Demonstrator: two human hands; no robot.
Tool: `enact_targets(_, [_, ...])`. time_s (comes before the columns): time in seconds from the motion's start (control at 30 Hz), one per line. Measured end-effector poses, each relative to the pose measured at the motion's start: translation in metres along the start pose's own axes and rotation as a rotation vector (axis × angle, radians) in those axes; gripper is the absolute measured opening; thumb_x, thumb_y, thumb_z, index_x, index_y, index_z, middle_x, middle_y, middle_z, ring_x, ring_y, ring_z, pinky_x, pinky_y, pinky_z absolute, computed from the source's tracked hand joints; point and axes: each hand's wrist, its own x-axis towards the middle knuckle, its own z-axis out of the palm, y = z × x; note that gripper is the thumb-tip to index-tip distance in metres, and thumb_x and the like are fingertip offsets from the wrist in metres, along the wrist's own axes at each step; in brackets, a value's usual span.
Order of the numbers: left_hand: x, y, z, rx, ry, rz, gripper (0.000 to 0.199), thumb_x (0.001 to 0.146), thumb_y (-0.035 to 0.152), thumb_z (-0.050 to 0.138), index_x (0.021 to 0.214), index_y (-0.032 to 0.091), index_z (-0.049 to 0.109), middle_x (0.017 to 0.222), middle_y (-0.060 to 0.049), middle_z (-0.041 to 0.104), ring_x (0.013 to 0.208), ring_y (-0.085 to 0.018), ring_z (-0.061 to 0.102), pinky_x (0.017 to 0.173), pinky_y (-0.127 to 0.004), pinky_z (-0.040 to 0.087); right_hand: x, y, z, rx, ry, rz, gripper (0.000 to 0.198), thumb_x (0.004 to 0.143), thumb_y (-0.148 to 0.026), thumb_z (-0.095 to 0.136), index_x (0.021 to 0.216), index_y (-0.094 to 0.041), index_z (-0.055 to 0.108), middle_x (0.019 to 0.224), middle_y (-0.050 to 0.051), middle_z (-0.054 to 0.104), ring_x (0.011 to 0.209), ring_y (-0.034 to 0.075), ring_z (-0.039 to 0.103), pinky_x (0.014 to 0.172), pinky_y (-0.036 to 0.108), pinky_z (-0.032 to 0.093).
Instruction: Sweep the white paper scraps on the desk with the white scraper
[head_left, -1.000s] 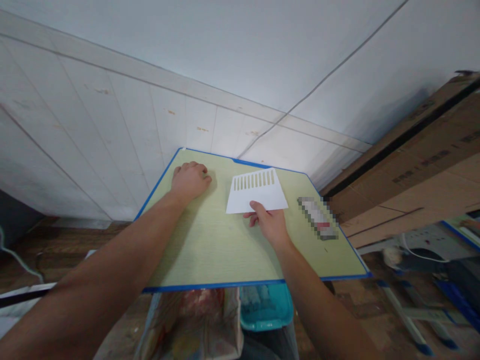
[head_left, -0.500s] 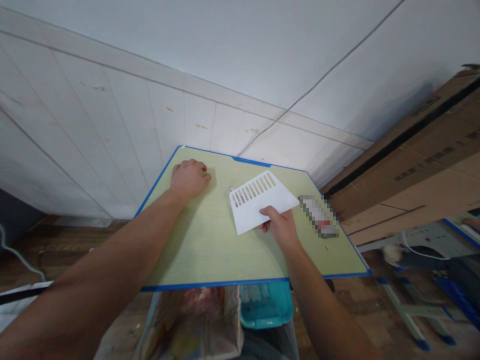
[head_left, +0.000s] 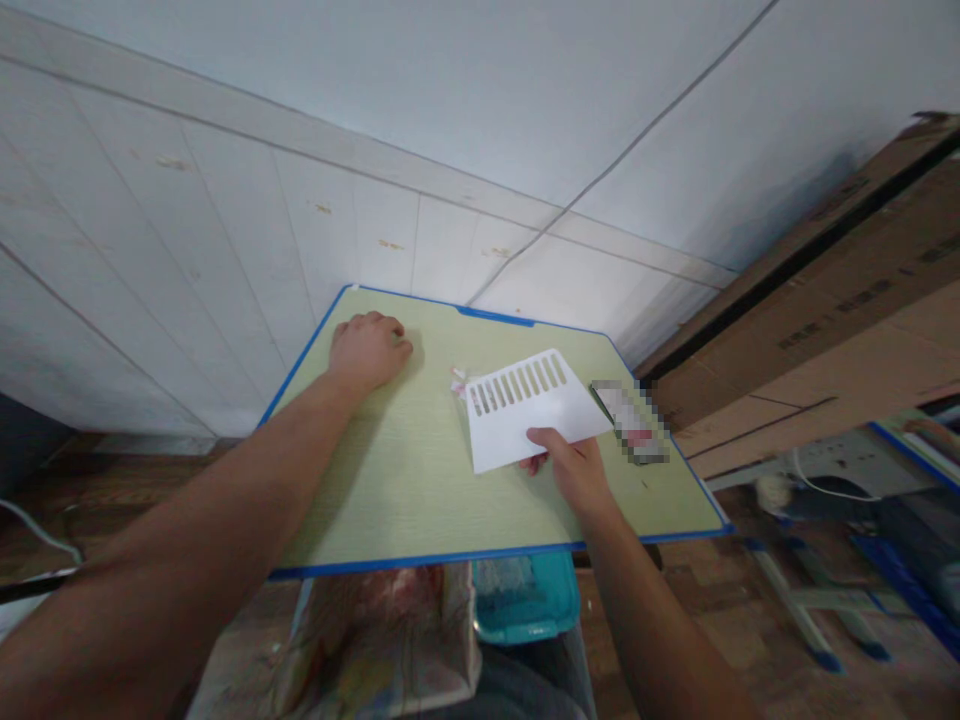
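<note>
My right hand (head_left: 577,470) grips a white slotted card (head_left: 510,430) at its lower right edge, thumb on top and fingers underneath. A row of several narrow slots runs along the card's far side, and it is held tilted over the table. Past its left corner lies a small clear piece with pinkish bits (head_left: 458,380), partly covered by the card. My left hand (head_left: 367,350) rests on the table's far left part, fingers loosely bent, with a gap between thumb and forefinger. Nothing shows in it, though its fingertips are partly hidden.
The pale green tabletop (head_left: 375,500) has a blue rim and stands against a white wall (head_left: 450,235). A blurred-out flat object (head_left: 634,422) lies at its right side. Large cardboard boxes (head_left: 825,320) lean at the right. Below are a teal bin (head_left: 525,625) and a bag (head_left: 420,670).
My right hand has turned the card slightly and shifted it a little right, baring more of the small clear piece. My left hand stays in place on the table. The view has shifted slightly.
</note>
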Motion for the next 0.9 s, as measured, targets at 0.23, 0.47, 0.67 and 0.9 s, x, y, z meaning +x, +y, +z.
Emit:
enact_targets(0.23, [0.000, 0.002, -0.002, 0.022, -0.001, -0.006, 0.053, 0.106, 0.039, 0.060, 0.143, 0.017, 0.091, 0.160, -0.024, 0.081, 0.156, -0.047, 0.070, 0.135, -0.064, 0.054, -0.013, 0.005, -0.021, 0.037, 0.138, -0.010, 0.024, 0.076, -0.042, 0.085, 0.065, -0.025, 0.072, 0.053, 0.001, 0.068, 0.045, 0.018, 0.060, 0.045, 0.030, 0.050])
enact_targets(0.47, [0.003, -0.001, 0.001, 0.005, 0.015, -0.016, 0.049, 0.105, 0.041, 0.062, 0.140, 0.022, 0.091, 0.159, -0.020, 0.082, 0.156, -0.045, 0.070, 0.136, -0.060, 0.054, -0.033, 0.010, -0.035, -0.042, 0.160, -0.015, 0.032, 0.084, -0.045, 0.087, 0.063, -0.026, 0.072, 0.054, 0.002, 0.070, 0.048, 0.020, 0.063, 0.049, 0.032, 0.055])
enact_targets(0.67, [0.004, -0.003, 0.004, -0.003, 0.019, -0.019, 0.049, 0.104, 0.042, 0.063, 0.139, 0.023, 0.092, 0.159, -0.020, 0.082, 0.156, -0.045, 0.070, 0.134, -0.059, 0.054, -0.047, 0.021, -0.044, -0.075, 0.161, -0.035, 0.036, 0.093, -0.045, 0.089, 0.067, -0.025, 0.075, 0.058, 0.003, 0.074, 0.050, 0.021, 0.066, 0.052, 0.033, 0.058])
enact_targets(0.9, [0.006, -0.005, 0.006, -0.006, 0.036, -0.009, 0.049, 0.102, 0.042, 0.065, 0.139, 0.023, 0.092, 0.158, -0.020, 0.083, 0.153, -0.046, 0.072, 0.133, -0.061, 0.055, -0.073, 0.023, -0.034, -0.114, 0.199, -0.046, 0.040, 0.102, -0.050, 0.087, 0.073, -0.025, 0.076, 0.063, 0.003, 0.077, 0.053, 0.022, 0.071, 0.058, 0.033, 0.062])
